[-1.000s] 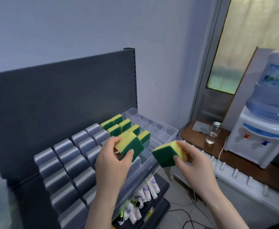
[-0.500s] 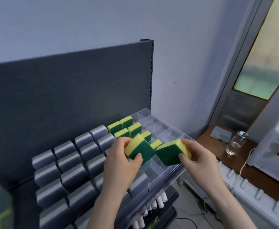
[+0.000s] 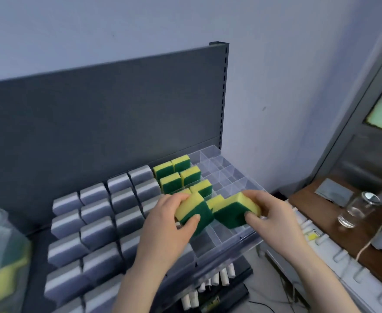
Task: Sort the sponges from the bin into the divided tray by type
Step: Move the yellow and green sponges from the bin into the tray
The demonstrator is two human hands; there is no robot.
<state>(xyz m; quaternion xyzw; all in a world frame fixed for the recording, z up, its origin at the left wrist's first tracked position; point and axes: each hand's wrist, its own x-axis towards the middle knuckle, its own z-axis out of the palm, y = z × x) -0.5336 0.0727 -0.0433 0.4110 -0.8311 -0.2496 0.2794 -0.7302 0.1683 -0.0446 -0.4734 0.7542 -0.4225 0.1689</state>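
My left hand (image 3: 162,224) grips a yellow-and-green sponge (image 3: 196,213) over the clear divided tray (image 3: 228,233). My right hand (image 3: 269,213) grips a second yellow-and-green sponge (image 3: 233,211) just to its right, the two sponges nearly touching. Several more yellow-and-green sponges (image 3: 176,175) stand in the tray's back compartments. Rows of grey sponges (image 3: 97,224) fill the tray's left part. A clear bin (image 3: 2,263) with yellow and green sponges sits blurred at the far left.
A dark shelf back panel (image 3: 117,114) rises behind the tray. Empty clear compartments (image 3: 221,172) lie at the back right. A glass (image 3: 357,208) stands on a wooden counter (image 3: 377,224) to the right. White tubes (image 3: 214,281) sit on a lower shelf.
My right hand has carried its sponge leftward over the tray, close beside the sponge in my left hand. The view has swung left and nearer the tray.
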